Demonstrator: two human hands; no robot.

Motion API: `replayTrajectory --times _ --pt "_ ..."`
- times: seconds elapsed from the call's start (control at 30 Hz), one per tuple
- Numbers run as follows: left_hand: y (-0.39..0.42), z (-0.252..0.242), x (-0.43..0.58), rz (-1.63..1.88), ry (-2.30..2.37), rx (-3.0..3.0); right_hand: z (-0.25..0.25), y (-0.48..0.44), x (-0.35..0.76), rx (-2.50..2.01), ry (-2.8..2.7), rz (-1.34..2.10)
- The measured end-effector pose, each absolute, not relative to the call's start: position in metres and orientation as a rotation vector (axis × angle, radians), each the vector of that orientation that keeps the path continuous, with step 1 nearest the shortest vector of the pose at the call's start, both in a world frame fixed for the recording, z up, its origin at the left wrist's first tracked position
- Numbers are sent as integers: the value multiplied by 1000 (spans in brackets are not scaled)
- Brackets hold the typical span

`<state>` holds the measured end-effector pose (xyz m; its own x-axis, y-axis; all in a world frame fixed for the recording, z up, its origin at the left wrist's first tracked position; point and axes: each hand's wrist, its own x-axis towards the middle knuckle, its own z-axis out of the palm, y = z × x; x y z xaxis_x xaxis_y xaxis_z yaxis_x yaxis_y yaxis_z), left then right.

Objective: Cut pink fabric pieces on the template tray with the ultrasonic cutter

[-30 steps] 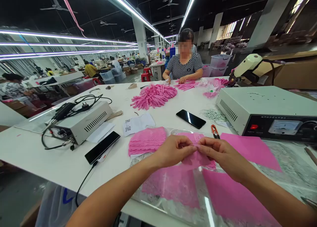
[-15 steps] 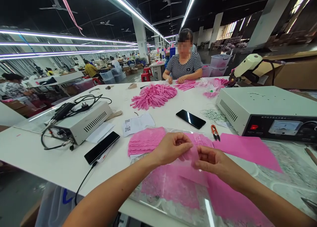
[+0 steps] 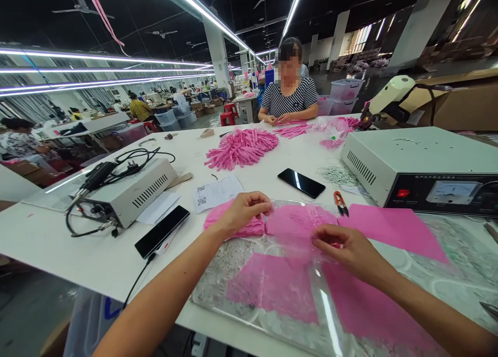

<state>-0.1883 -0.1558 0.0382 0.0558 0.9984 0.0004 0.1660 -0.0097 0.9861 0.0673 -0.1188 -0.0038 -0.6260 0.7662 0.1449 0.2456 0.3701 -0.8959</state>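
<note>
My left hand [image 3: 241, 211] rests on a stack of pink lace pieces [image 3: 233, 223], its fingers curled and pinching at the stack's top edge. My right hand [image 3: 342, 248] lies lower and to the right, thumb and fingers pinched on a thin pink lace piece [image 3: 299, 223] lying over a clear plastic sheet [image 3: 330, 315]. Pink lace and pink paper sheets [image 3: 392, 230] show under and beside that plastic.
Two black phones [image 3: 301, 182] [image 3: 161, 231] lie on the white table [image 3: 78, 253]. A grey machine with cables [image 3: 128, 193] stands left, a metered control box [image 3: 424, 167] right. Orange snips [image 3: 341, 203] lie near it. A heap of pink strips [image 3: 243, 148] and a seated person [image 3: 290, 95] are farther back.
My hands were pinched together on a pink piece at the middle. They have separated: the left moved up onto the lace stack, the right stayed low with the thin piece.
</note>
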Motion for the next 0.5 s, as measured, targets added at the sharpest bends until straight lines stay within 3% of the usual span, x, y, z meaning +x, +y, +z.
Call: replayTrajectory --times 0.1,0.27,0.5 --pt "-170 38 -211 999 1234 1388 -7 -130 69 -777 -2080 987" --pt "-214 20 -240 681 1139 1412 -33 -168 73 -253 -2414 525" --pt "-246 -2 -251 565 1116 1511 -42 -177 72 -183 -2556 455"
